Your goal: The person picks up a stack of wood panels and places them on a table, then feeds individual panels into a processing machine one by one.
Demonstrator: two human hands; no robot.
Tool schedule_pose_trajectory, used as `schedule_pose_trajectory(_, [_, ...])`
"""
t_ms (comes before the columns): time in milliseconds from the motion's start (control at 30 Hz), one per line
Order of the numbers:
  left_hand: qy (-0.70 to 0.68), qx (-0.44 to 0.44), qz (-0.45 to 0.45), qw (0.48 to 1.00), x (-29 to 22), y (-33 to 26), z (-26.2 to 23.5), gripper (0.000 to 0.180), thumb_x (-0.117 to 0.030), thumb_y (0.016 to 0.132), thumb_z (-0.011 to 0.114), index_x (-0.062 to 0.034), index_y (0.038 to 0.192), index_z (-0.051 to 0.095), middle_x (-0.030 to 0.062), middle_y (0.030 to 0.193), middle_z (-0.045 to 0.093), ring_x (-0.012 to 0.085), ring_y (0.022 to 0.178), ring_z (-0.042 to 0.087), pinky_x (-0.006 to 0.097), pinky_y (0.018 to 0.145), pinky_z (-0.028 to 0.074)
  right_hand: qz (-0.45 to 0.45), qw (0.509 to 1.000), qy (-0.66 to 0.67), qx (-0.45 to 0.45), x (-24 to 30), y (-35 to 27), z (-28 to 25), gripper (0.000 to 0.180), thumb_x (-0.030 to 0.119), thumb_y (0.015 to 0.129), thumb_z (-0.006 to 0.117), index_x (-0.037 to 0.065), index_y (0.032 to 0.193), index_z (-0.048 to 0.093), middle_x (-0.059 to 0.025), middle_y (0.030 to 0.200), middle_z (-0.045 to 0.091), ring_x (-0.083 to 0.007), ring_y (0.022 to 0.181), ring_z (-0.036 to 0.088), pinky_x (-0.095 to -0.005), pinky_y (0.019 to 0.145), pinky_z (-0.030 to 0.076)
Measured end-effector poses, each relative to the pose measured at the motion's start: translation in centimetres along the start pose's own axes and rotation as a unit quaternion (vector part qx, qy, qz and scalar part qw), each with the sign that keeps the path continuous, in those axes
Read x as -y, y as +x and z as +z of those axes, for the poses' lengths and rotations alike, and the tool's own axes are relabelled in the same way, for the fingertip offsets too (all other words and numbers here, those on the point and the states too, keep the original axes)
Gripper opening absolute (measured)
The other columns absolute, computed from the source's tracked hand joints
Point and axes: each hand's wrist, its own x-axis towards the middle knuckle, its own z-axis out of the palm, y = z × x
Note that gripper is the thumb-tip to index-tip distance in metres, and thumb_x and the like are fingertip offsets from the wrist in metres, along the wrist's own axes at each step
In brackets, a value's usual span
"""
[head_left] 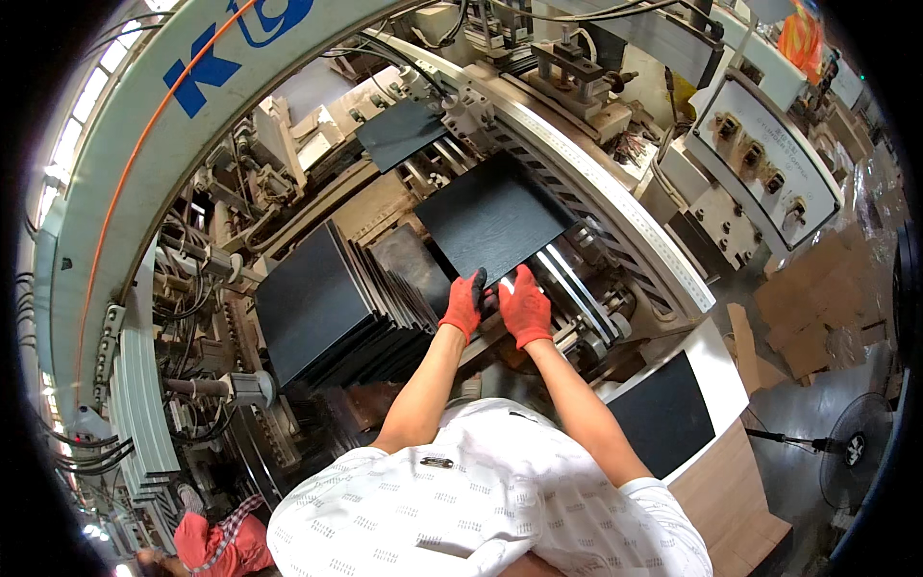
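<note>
Machinery [582, 168] surrounds your grip, blue lettering [200, 72] marking the pale arch [88, 250] beyond, leftward. Your forearms [423, 389] reach forward; your left hand [462, 308] pinches the near corner of the black panel [500, 216], your right hand [527, 310] touching beside it, closure unclear. It lies flat just ahead, corner toward you, long axis unclear.

Both bare forearms [423, 391] are extended forward, converging. The left hand [463, 308] and the right hand [525, 310], gloved in red, are held close together, directed forward.
</note>
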Motion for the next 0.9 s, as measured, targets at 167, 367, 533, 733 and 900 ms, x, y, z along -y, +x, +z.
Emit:
schedule_pose_trajectory(167, [0.088,-0.006,0.124,0.988,2.8,3.6,-3.5,0.026,-0.025,0.091,0.067,-0.0066,0.080,0.052,0.0056,0.071,0.054,0.0171,0.057,0.053,0.031,0.047,0.043,-0.029,0.997,-0.001,-0.078,-0.4,-0.1,1.5,0.072,0.038,0.088,0.065,0.000,0.141,0.037,-0.0247,0.134,0.052,-0.0383,0.117,0.057,-0.0440,0.091,0.050])
schedule_pose_trajectory(367, [0.152,0.003,0.153,0.977,2.4,3.0,-2.0,0.027,-0.027,0.090,0.068,-0.0070,0.080,0.053,0.0063,0.077,0.053,0.0179,0.064,0.054,0.033,0.051,0.045,-0.037,0.997,-0.052,-0.052,-1.3,0.4,1.3,0.069,0.034,0.091,0.061,-0.004,0.142,0.035,-0.0216,0.120,0.061,-0.0336,0.093,0.067,-0.0399,0.076,0.055])
schedule_pose_trajectory(533, [0.618,-0.007,0.351,0.703,3.0,4.3,-4.5,0.040,-0.020,0.080,0.072,-0.0015,0.113,0.060,0.0140,0.090,0.063,0.0317,0.077,0.057,0.039,0.073,0.049,-0.077,0.995,-0.049,-0.040,-1.0,0.1,1.3,0.068,0.031,0.093,0.059,-0.010,0.141,0.033,-0.0222,0.106,0.065,-0.0334,0.089,0.067,-0.0397,0.073,0.056])
schedule_pose_trajectory(733, [0.021,-0.158,0.039,0.986,1.3,1.4,0.9,0.029,-0.031,0.089,0.070,-0.0084,0.102,0.057,0.0064,0.090,0.057,0.0198,0.077,0.057,0.035,0.060,0.048,-0.077,0.996,-0.053,0.000,-0.7,0.3,0.7,0.066,0.031,0.094,0.057,-0.010,0.140,0.034,-0.0230,0.106,0.065,-0.0337,0.093,0.067,-0.0400,0.074,0.056])
schedule_pose_trajectory(900, [0.038,-0.133,0.065,0.988,2.5,3.0,0.1,0.033,-0.028,0.088,0.070,-0.0078,0.105,0.050,0.0070,0.093,0.056,0.0198,0.076,0.057,0.036,0.057,0.051,-0.059,0.997,-0.045,-0.023,-0.4,0.4,0.2,0.067,0.029,0.095,0.056,-0.010,0.142,0.031,-0.0253,0.116,0.063,-0.0354,0.100,0.066,-0.0399,0.079,0.054])
